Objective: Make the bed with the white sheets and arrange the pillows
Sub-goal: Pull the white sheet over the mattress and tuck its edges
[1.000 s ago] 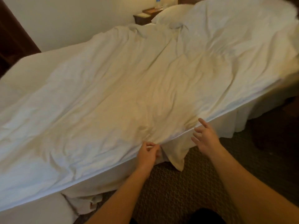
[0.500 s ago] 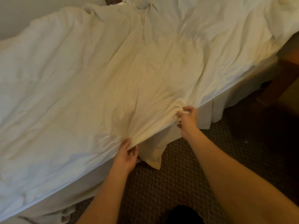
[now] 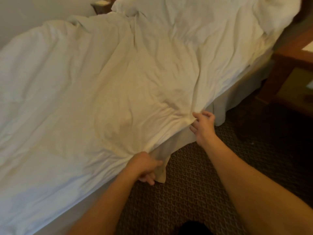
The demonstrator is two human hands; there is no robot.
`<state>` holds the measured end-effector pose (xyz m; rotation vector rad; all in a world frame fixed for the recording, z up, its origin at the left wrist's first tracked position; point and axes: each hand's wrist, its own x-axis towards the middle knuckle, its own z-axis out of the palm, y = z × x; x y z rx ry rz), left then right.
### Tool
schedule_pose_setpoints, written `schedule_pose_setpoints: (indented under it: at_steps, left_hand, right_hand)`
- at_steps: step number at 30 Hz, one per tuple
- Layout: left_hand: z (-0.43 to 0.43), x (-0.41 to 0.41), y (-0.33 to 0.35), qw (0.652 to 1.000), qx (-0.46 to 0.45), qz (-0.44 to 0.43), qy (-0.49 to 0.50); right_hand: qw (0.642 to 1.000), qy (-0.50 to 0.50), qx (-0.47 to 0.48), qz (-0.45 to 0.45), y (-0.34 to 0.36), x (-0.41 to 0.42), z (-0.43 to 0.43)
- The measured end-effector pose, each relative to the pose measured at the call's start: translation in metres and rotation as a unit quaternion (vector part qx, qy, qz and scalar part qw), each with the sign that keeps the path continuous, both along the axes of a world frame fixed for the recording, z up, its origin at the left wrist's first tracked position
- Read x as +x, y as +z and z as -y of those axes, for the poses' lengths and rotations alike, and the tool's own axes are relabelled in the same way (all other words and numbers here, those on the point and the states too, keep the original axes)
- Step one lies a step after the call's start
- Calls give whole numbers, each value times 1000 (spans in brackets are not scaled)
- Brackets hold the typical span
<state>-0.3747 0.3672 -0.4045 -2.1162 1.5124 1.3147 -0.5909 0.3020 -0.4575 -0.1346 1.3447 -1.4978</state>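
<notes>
A wrinkled white sheet (image 3: 118,85) covers the bed from left to right, its near edge running along the mattress side. A loose flap of the sheet (image 3: 171,145) hangs over the edge between my hands. My left hand (image 3: 145,168) grips the sheet's edge at the lower end of that flap, fingers curled underneath. Further right along the edge, my right hand (image 3: 204,124) has its fingers spread and loosely bent, with the fingertips touching a bunched fold. White bedding (image 3: 277,16) is heaped at the top right; I cannot tell whether it is a pillow.
A pale bed skirt (image 3: 240,97) hangs below the mattress on the right. A wooden nightstand (image 3: 288,58) stands close to the bed at the right edge, and another wooden piece (image 3: 100,9) sits by the wall at the top. Dark patterned carpet (image 3: 189,192) lies underfoot.
My right hand has let go of the bunched fold it was gripping and opened its fingers. My left hand has pulled the sheet's edge lower over the mattress side. The view shifted slightly left.
</notes>
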Motion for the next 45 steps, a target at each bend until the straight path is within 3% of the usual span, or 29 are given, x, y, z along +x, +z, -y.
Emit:
schedule_pose_setpoints:
  at_steps: [1, 3, 5, 7, 9, 11, 18, 22, 25, 30, 36, 41, 45]
  left_hand:
    - [12, -7, 10, 993, -72, 54, -70]
    - [36, -24, 29, 941, -256, 120, -186]
    - [60, -51, 48, 874, -395, 92, -269]
    - [90, -80, 65, 807, -472, 39, -352]
    - [126, -103, 74, 743, -512, 33, -429]
    - [165, -123, 76, 712, -528, 57, -458]
    - [250, -182, 68, 714, -525, 56, -459]
    - [287, -215, 67, 705, -524, 50, -476]
    - [311, -239, 68, 704, -531, 28, -470]
    - [344, -276, 57, 710, -523, 25, -470]
    - [356, -279, 28, 713, -546, 17, -440]
    - [356, -280, 29, 700, -557, 21, -447]
    - [360, -307, 53, 708, -571, 14, -416]
  right_hand:
    - [999, -30, -12, 29, 5, -7, 5]
    - [997, -73, -17, 27, 12, -21, 17]
    - [994, -92, 1, -57, 13, -38, 27]
    - [986, -91, 16, -137, 14, -51, 38]
    - [986, -83, 15, -143, 12, -59, 51]
    - [988, -80, 10, -128, 10, -65, 64]
    - [986, -70, 34, -151, -32, -85, 73]
    - [990, -41, 64, -119, -46, -102, 80]
    - [989, -131, 30, -65, -32, -124, 102]
    - [975, -214, -35, -51, -1, -177, 159]
    - [973, -181, 47, -138, -39, -195, 176]
    - [966, -247, 77, -3, -32, -207, 202]
    - [942, -307, 30, -131, -3, -242, 208]
